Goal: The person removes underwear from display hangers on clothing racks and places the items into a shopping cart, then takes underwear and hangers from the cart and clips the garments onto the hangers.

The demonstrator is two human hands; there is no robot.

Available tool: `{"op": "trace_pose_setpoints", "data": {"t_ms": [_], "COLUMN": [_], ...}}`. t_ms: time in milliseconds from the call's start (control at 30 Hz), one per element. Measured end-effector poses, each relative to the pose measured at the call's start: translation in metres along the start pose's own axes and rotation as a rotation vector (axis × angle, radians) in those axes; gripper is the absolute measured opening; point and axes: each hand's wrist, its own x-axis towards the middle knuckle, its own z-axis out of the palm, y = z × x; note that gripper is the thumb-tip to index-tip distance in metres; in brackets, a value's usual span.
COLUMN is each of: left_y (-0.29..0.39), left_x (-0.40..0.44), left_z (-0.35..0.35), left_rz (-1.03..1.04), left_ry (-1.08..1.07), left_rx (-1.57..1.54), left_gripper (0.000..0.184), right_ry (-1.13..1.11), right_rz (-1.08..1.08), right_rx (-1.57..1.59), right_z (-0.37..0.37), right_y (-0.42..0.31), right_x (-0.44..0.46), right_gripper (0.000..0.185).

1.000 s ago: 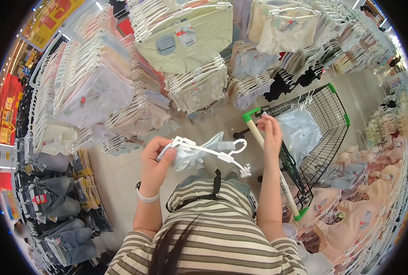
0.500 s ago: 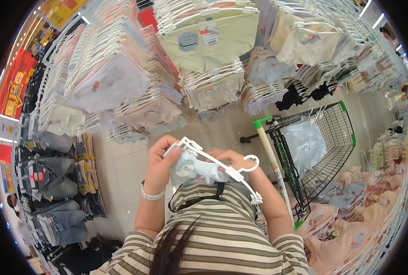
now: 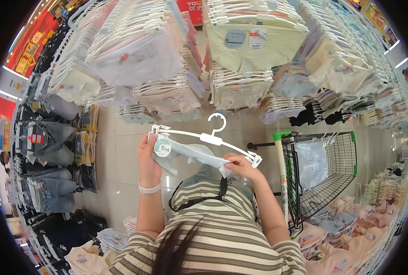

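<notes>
In front of my body a pair of pale blue underpants (image 3: 192,152) is stretched sideways between both hands. A round sticker (image 3: 163,147) shows near its left end, and a small white tag (image 3: 224,170) hangs at the right. My left hand (image 3: 148,158) is closed on the left end, by the left clip of a white clip hanger (image 3: 210,138). My right hand (image 3: 244,167) pinches the right end of the waistband. The hanger's right clip lies just beyond my right fingers; whether they touch it I cannot tell. The hook points away from me.
Racks of hung underwear (image 3: 254,46) stand ahead. To the right is a black wire shopping cart (image 3: 325,183) with a clear plastic package (image 3: 311,162) inside. Folded jeans (image 3: 53,183) hang at the left. Bras (image 3: 346,233) are displayed at lower right.
The underpants have gone from bunched to stretched out. The hanger has turned more level, its hook now pointing away from me. My hands have moved apart, and the view has shifted left.
</notes>
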Motion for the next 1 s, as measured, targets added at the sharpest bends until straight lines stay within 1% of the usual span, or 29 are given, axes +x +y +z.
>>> {"op": "trace_pose_setpoints", "data": {"t_ms": [133, 233, 267, 400, 500, 600, 700, 733, 867, 933, 1000], "left_y": [0.01, 0.014, 0.015, 0.019, 0.025, 0.026, 0.027, 0.027, 0.024, 0.024, 0.026], "left_x": [0.002, 0.005, 0.006, 0.008, 0.009, 0.013, 0.019, 0.022, 0.033, 0.038, 0.042], "left_z": [-0.02, -0.046, -0.055, -0.086, -0.104, -0.124, -0.143, -0.148, -0.17, -0.177, -0.18], "left_rz": [0.04, 0.089, 0.101, 0.133, 0.141, 0.143, 0.123, 0.118, 0.123, 0.127, 0.107], "left_ry": [0.103, 0.165, 0.177, 0.216, 0.255, 0.294, 0.32, 0.325, 0.306, 0.3, 0.306], "left_rx": [-0.02, -0.042, -0.049, -0.062, -0.077, -0.1, -0.112, -0.118, -0.129, -0.129, -0.122], "left_gripper": [0.011, 0.011, 0.011, 0.011, 0.013, 0.014, 0.014, 0.014, 0.014, 0.014, 0.014], "right_ry": [0.199, 0.262, 0.248, 0.231, 0.191, 0.196, 0.184, 0.175, 0.13, 0.095, 0.064], "right_rz": [-0.035, 0.006, 0.083, -0.054, -0.132, -0.122, -0.06, -0.073, 0.03, 0.07, 0.141], "right_rx": [-0.082, -0.022, -0.09, -0.078, -0.143, -0.121, -0.2, -0.135, -0.052, -0.024, -0.076], "right_z": [0.005, 0.012, 0.011, 0.026, 0.036, 0.04, 0.042, 0.046, 0.065, 0.07, 0.067], "right_y": [-0.005, -0.022, -0.026, -0.043, -0.058, -0.057, -0.063, -0.066, -0.095, -0.099, -0.094], "right_x": [0.018, 0.031, 0.036, 0.055, 0.068, 0.081, 0.093, 0.096, 0.104, 0.107, 0.113], "right_gripper": [0.014, 0.016, 0.017, 0.016, 0.016, 0.019, 0.023, 0.029, 0.031, 0.032, 0.033]}}
